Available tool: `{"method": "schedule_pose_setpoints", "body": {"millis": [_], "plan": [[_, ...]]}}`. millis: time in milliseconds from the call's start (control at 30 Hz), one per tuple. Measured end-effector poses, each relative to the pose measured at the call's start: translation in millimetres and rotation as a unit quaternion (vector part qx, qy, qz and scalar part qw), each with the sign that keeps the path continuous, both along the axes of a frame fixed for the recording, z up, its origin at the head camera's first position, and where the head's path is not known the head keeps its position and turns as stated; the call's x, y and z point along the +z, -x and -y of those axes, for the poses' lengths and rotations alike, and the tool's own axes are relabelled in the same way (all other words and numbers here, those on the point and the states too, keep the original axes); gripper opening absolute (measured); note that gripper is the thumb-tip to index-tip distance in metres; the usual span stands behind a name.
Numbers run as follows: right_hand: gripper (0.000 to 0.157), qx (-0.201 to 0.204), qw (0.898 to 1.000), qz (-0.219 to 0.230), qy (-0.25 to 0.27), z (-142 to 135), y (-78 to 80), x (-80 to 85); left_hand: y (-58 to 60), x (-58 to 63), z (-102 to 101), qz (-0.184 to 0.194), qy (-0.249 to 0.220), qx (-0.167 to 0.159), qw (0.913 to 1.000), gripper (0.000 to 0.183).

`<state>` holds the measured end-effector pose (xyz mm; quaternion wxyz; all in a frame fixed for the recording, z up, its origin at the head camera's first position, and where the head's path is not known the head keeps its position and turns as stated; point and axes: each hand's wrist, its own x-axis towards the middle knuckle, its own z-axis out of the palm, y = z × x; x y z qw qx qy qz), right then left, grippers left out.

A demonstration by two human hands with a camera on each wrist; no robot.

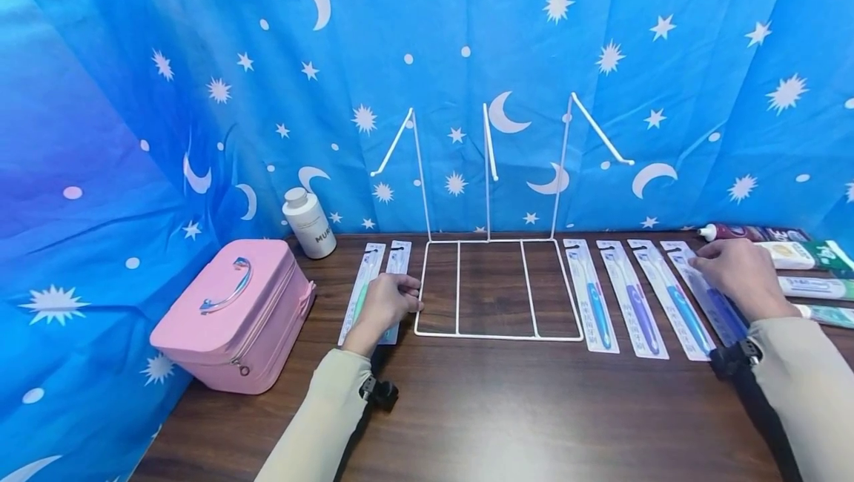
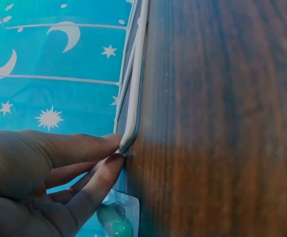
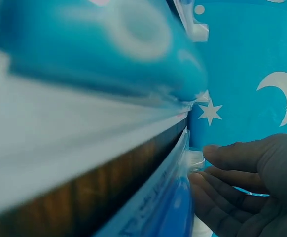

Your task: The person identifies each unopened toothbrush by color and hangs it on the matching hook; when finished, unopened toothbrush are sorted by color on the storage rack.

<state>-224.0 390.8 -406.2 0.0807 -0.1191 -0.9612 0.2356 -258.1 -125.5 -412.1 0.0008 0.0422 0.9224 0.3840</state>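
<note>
At the left end of a white wire rack (image 1: 497, 337), my left hand (image 1: 387, 300) pinches its rod between thumb and fingertips; the left wrist view shows the grip at the rod's bend (image 2: 130, 123). Beneath and beside this hand lie two packaged toothbrushes, one green (image 1: 363, 274) and another partly covered (image 1: 399, 263). My right hand (image 1: 737, 278) is at the right edge of a packaged blue toothbrush (image 1: 696, 282), the last in a row. In the right wrist view, thumb and fingertips pinch the pack near its bristle end (image 3: 197, 160).
Three more packaged toothbrushes, blue (image 1: 595, 308), purple (image 1: 634, 304) and blue (image 1: 675, 304), lie right of the rack. Toothpaste tubes (image 1: 810, 288) lie at the far right. A pink case (image 1: 230, 304) and white bottle (image 1: 310, 226) stand left. Starry blue cloth (image 1: 440, 22) hangs behind.
</note>
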Motion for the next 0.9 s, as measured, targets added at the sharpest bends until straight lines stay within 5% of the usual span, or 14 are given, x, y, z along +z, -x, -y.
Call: {"method": "schedule_pose_setpoints", "body": {"millis": [500, 900], "plan": [[0.034, 0.035, 0.997, -0.013, -0.064, 1, 5.6, 7.0, -1.8, 0.9, 0, 0.009, 0.006, 0.004, 0.9999, 0.028], [0.042, -0.013, 0.999, -0.033, -0.021, 9, -11.5, 42.1, -1.1, 2.1, 0, 0.004, 0.006, 0.001, 1.0, 0.029]]}}
